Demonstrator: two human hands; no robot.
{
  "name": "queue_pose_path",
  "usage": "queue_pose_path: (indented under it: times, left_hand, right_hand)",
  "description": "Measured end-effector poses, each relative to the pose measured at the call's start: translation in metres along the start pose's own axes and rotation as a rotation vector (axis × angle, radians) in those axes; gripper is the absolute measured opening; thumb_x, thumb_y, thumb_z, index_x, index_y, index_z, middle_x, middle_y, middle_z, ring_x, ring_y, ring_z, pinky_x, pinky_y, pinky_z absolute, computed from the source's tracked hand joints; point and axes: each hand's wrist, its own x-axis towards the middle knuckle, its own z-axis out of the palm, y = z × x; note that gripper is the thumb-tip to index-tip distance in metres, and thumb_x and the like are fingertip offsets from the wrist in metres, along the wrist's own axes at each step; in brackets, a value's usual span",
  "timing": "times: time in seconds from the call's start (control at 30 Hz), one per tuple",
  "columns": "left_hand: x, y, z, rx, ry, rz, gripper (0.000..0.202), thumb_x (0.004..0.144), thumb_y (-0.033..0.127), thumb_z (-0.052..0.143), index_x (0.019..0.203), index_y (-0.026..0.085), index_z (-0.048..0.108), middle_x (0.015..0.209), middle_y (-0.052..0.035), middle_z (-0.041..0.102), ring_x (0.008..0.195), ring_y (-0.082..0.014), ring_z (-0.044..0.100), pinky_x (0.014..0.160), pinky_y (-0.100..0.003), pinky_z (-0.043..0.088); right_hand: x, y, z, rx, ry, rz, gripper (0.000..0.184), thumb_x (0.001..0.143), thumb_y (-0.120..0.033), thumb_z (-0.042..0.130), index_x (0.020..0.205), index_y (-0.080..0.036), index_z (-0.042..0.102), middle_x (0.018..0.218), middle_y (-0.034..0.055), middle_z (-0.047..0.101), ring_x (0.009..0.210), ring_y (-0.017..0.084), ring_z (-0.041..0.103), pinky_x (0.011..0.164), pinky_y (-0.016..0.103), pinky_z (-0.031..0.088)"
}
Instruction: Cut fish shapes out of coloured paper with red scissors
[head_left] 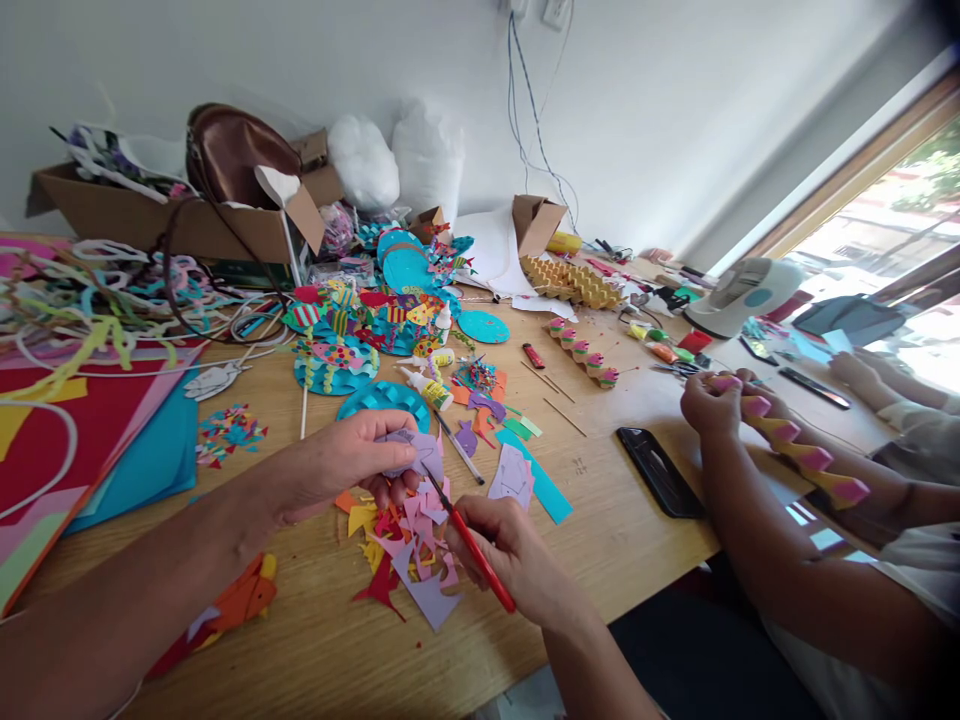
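Observation:
My left hand (pixel 364 460) pinches a piece of lilac paper (pixel 426 450) with a drawn outline. In my right hand (pixel 510 550) is a pair of scissors (pixel 480 560) with red handles, and the blades meet the edge of that paper. Below both hands lies a pile of paper scraps (pixel 420 545) in pink, red, yellow and lilac. Another lilac sheet with a drawn shape (pixel 512 474) rests just right of the hands, beside a blue paper strip (pixel 551 490). A purple paper fish (pixel 466 437) and a pen (pixel 459 448) lie beyond them.
Glue bottles (pixel 429 388) and blue plates with paper fish (pixel 337 365) stand farther back. Coloured paper sheets (pixel 142 440) cover the left side. At right lies a black phone (pixel 660 472), near a co-worker's hands (pixel 712 400) holding a painted egg-carton strip (pixel 787 432). Orange paper fish (pixel 251 592) lie front left.

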Motion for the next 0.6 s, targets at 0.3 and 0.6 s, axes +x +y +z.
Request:
queue_pose_path:
  times: [0.3, 0.6]
  left_hand:
    - [-0.0002, 0.0011, 0.0, 0.032, 0.021, -0.002, 0.015, 0.071, 0.032, 0.066, 0.07, 0.017, 0.061, 0.059, 0.0015, 0.062, 0.051, -0.0103, 0.055, 0.047, -0.02, 0.041]
    - [0.0018, 0.0023, -0.0002, 0.11, 0.086, 0.044, 0.014, 0.066, 0.031, 0.068, 0.068, 0.018, 0.063, 0.056, 0.0053, 0.053, 0.049, -0.0082, 0.044, 0.047, -0.019, 0.034]
  right_hand:
    - [-0.0006, -0.0003, -0.0015, -0.077, 0.014, -0.01, 0.04, 0.09, -0.044, 0.052, 0.061, -0.019, 0.042, 0.053, -0.005, 0.042, 0.044, 0.007, 0.037, 0.04, 0.019, 0.027]
    - [0.0014, 0.0051, 0.0027, 0.0, 0.012, -0.004, 0.043, 0.088, -0.05, 0.052, 0.059, -0.019, 0.042, 0.048, -0.0056, 0.041, 0.043, 0.007, 0.035, 0.04, 0.019, 0.027]
